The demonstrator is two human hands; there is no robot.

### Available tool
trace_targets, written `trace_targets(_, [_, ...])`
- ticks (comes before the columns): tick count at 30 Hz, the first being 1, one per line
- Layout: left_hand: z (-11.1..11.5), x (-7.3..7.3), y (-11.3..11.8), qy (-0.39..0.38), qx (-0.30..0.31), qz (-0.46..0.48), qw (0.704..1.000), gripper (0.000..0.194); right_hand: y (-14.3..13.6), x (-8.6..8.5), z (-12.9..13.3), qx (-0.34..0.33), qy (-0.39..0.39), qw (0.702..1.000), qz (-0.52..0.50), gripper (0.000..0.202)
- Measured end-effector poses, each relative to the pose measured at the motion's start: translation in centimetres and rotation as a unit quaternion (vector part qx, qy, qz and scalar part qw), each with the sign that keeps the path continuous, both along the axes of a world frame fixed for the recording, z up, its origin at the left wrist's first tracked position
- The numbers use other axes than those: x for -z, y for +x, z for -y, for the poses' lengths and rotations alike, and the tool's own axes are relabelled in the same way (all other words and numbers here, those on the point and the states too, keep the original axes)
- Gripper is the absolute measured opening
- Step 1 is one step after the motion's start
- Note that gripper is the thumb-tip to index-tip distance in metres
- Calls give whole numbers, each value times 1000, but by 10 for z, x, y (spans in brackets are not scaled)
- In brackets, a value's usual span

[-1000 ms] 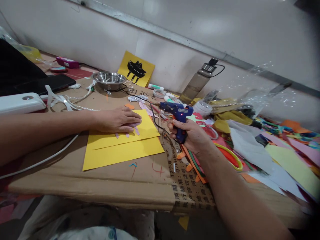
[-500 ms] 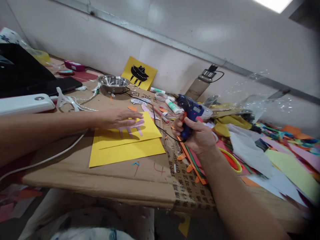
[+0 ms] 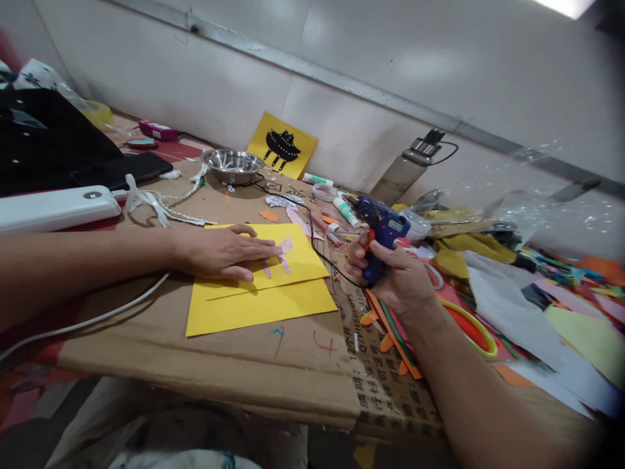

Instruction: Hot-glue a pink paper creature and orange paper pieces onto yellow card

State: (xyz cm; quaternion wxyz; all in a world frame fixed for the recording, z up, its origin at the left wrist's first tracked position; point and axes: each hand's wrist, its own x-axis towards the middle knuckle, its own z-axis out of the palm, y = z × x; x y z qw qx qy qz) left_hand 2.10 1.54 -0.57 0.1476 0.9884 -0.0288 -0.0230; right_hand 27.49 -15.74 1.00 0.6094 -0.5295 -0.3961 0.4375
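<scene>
My left hand [image 3: 227, 253] lies flat, fingers stretched out, over a pale pink paper cutout [image 3: 285, 251] on a yellow sheet [image 3: 297, 260]. The hand covers much of the cutout; a rounded end and narrow strips show past the fingers. A second yellow sheet [image 3: 263, 311] lies underneath, its near part showing. To the right, my right hand [image 3: 390, 270] is wrapped round the handle of a blue hot glue gun [image 3: 379, 225], its fingers at the orange trigger. The gun is raised over the table, nozzle toward the upper left, with a small red light on its side.
A metal bowl [image 3: 233, 167] and a yellow card [image 3: 303, 146] with a black cutout stand at the back. Glue sticks [image 3: 346, 212], a tape roll [image 3: 325, 191] and a tilted bottle [image 3: 403, 170] lie behind the gun. Paper scraps [image 3: 508, 306] crowd the right; a white cable [image 3: 112, 301] crosses the left.
My left hand has come down flat onto the pink cutout and now covers more of it. My right hand still holds the glue gun. The whole view has shifted slightly.
</scene>
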Motion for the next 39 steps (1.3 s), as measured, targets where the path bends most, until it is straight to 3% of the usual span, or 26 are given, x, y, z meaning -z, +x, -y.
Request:
trace_targets(7, [-10, 0, -10, -57, -106, 58, 991, 68, 2, 8, 1, 2, 5, 1000, -7, 31])
trace_targets(11, [-7, -2, -9, -25, -86, 40, 995, 60, 6, 15, 4, 28, -44, 986, 157, 28])
trace_targets(14, [-4, -2, -5, -15, -74, 36, 996, 52, 2, 18, 7, -5, -59, 960, 275, 18])
trace_targets(20, [-2, -1, -4, -18, -99, 35, 994, 48, -13, 22, 8, -27, -24, 937, 347, 13])
trace_targets(24, [-3, 0, -5, -45, -112, 38, 992, 46, -17, 26, 8, -24, -48, 923, 381, 14])
trace_targets(30, [-5, 2, -5, -65, -107, 42, 991, 44, -23, 24, 10, -32, 3, 858, 512, 15])
trace_targets(39, [-5, 3, -4, -77, -97, 53, 991, 46, -36, 22, 11, -48, 32, 778, 625, 6])
